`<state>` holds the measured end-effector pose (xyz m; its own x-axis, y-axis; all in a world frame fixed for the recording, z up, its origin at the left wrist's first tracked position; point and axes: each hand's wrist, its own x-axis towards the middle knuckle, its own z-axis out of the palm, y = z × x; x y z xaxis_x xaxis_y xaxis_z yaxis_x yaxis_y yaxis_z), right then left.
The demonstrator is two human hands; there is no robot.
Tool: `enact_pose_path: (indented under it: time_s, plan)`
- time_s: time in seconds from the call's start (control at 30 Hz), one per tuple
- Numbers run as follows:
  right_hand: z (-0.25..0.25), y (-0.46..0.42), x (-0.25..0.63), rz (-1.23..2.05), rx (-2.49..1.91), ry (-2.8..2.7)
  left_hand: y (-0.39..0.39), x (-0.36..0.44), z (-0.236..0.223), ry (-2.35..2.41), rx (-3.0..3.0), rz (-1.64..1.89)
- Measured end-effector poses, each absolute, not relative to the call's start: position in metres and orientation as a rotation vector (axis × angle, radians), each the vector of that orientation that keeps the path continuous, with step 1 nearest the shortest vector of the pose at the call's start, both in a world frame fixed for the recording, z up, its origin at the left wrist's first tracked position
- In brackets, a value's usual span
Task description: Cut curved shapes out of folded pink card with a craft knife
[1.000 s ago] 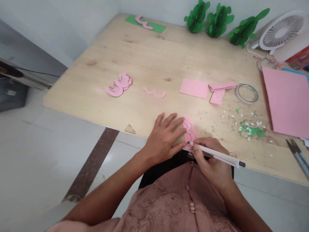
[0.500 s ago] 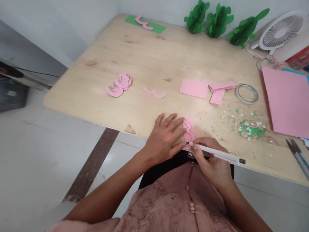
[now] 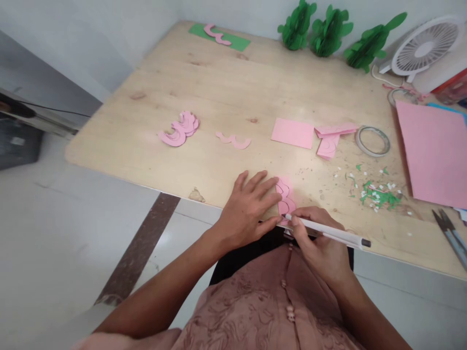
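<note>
My left hand (image 3: 251,209) lies with fingers spread on the table, its fingertips on the left edge of a small pink paper piece (image 3: 286,194). Wavy dark outlines run along that paper. In my right hand (image 3: 321,238) a white pen (image 3: 332,232) is gripped, its dark tip touching the paper's lower end near my left thumb. Beyond my hands lie a thin wavy pink cutout (image 3: 241,144), a pile of curved pink cutouts (image 3: 178,136) and a flat pink rectangle (image 3: 292,133). Folded pink pieces (image 3: 330,146) rest beside the rectangle.
A tape roll (image 3: 372,141), green and white scraps (image 3: 379,198), large pink sheets (image 3: 434,155) and scissors (image 3: 450,238) lie to the right. Green paper shapes (image 3: 331,34) and a white fan (image 3: 425,48) stand at the back. A green strip (image 3: 239,43) with a pink cutout lies far left.
</note>
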<state>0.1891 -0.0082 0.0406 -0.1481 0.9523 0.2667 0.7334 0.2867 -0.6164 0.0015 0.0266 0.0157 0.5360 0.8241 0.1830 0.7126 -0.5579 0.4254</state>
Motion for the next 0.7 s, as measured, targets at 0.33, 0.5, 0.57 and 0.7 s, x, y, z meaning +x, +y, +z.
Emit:
enact_pose_path:
  time_s: [0.33,0.5,0.57,0.7]
  plan:
    - [0.04,-0.0087,0.187,0.444,-1.481,-1.973,0.0268,0.0011,0.0147,1.278,2.478,0.53]
    - [0.0382,-0.0094,0.186,0.499,-1.481,-1.958,0.0273,0.0011,0.0149,1.275,2.484,0.527]
    - [0.0383,-0.0092,0.1876,0.503,-1.503,-1.914,0.0273,0.001,0.0151,1.274,2.484,0.529]
    - [0.039,-0.0096,0.1955,0.523,-1.576,-1.735,0.0268,0.0009,0.015,1.272,2.49,0.531]
